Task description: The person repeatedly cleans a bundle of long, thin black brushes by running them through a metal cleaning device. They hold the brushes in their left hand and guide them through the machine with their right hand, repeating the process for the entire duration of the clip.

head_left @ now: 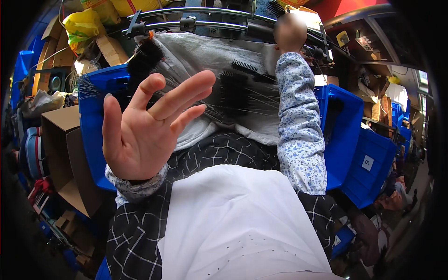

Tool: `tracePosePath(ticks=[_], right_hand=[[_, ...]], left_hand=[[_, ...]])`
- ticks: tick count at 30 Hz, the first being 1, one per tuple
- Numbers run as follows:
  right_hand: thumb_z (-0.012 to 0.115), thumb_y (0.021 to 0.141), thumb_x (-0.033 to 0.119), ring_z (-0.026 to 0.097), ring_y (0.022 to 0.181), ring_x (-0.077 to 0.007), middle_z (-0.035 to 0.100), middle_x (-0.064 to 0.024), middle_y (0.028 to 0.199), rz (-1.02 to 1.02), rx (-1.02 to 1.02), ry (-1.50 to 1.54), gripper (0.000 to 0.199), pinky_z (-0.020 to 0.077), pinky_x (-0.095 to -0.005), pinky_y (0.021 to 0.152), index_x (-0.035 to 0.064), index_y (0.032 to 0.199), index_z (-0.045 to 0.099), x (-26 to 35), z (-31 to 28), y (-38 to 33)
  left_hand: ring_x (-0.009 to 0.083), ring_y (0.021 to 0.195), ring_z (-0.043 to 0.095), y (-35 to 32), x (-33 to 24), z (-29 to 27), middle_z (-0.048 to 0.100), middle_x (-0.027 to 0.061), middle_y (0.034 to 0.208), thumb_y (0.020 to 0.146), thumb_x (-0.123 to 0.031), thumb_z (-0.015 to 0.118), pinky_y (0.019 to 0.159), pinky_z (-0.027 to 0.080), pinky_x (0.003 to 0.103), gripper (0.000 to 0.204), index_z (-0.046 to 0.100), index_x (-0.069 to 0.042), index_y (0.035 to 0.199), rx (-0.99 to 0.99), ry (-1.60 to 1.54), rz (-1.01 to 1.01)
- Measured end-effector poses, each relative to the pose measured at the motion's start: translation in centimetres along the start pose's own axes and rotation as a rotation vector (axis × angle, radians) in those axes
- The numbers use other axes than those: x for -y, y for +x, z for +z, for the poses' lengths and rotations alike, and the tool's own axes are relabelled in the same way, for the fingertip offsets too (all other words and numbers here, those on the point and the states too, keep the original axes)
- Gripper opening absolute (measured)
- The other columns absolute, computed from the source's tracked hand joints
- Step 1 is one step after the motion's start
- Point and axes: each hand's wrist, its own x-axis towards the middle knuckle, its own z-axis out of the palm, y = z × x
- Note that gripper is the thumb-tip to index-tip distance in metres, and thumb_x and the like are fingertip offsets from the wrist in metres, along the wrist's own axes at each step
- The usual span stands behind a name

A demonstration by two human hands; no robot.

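My left hand is raised palm up over the lap, its fingers spread and nothing in it. Below and beyond it lies a white cloth across my knees. On the cloth are a black strip with short bristles, a dark bristly pile and several thin metal wires. My right hand reaches far forward to the bench, beside a black bristled piece. That hand is blurred and its fingers do not show, so its grip cannot be made out. A bushy black bristle bundle lies left of the cloth.
Metal rails with black clamps run across the bench ahead. A blue bin stands at my left, another blue bin at my right. An opened cardboard box is farther left. Yellow bags sit at the far left.
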Motion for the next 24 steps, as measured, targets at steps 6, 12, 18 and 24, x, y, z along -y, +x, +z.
tracePosePath(ticks=[6, 12, 18, 24], right_hand=[[0.044, 0.080, 0.031, 0.052, 0.089, -0.0305, 0.060, -0.0114, 0.091, -0.008, -0.004, -0.006, 0.029, 0.0359, -0.0394, 0.082, 0.0153, 0.101, 0.058, -0.1, -0.2, 0.0], [0.045, 0.080, 0.031, 0.053, 0.087, -0.0307, 0.061, -0.0108, 0.088, -0.030, 0.000, -0.003, 0.028, 0.0367, -0.0397, 0.081, 0.0162, 0.100, 0.058, 0.5, 0.3, 0.3], [0.049, 0.077, 0.021, 0.050, 0.089, -0.0295, 0.058, -0.0132, 0.087, 0.017, -0.007, 0.046, 0.024, 0.0365, -0.0412, 0.078, 0.0077, 0.094, 0.059, 1.0, -1.3, 0.1], [0.049, 0.078, 0.022, 0.052, 0.082, -0.0316, 0.058, -0.0162, 0.084, 0.005, -0.010, 0.034, 0.025, 0.0376, -0.0392, 0.077, 0.0072, 0.095, 0.058, 1.5, -1.2, 0.1]], left_hand=[[0.0201, 0.091, 0.046, 0.2, 1.1, -0.2, 0.050, 0.0199, 0.094, 0.078, -0.025, 0.056, 0.078, 0.032, 0.028, 0.043, 0.028, -0.005, 0.105, -0.043, 0.190, 0.110], [0.0069, 0.061, 0.042, 1.0, -0.9, 3.7, 0.052, -0.0084, 0.049, 0.086, -0.032, 0.039, 0.069, 0.027, 0.026, 0.022, 0.032, -0.012, 0.091, 0.204, 0.324, 0.195], [0.0042, 0.062, 0.042, 1.2, -0.9, 6.2, 0.051, -0.0094, 0.056, 0.083, -0.026, 0.042, 0.072, 0.024, 0.031, 0.015, 0.035, -0.013, 0.088, 0.332, 0.263, 0.298], [0.0015, 0.063, 0.041, 1.0, -0.8, 7.5, 0.049, -0.0105, 0.062, 0.081, -0.019, 0.044, 0.075, 0.021, 0.036, 0.009, 0.038, -0.014, 0.085, 0.266, 0.316, 0.347]])
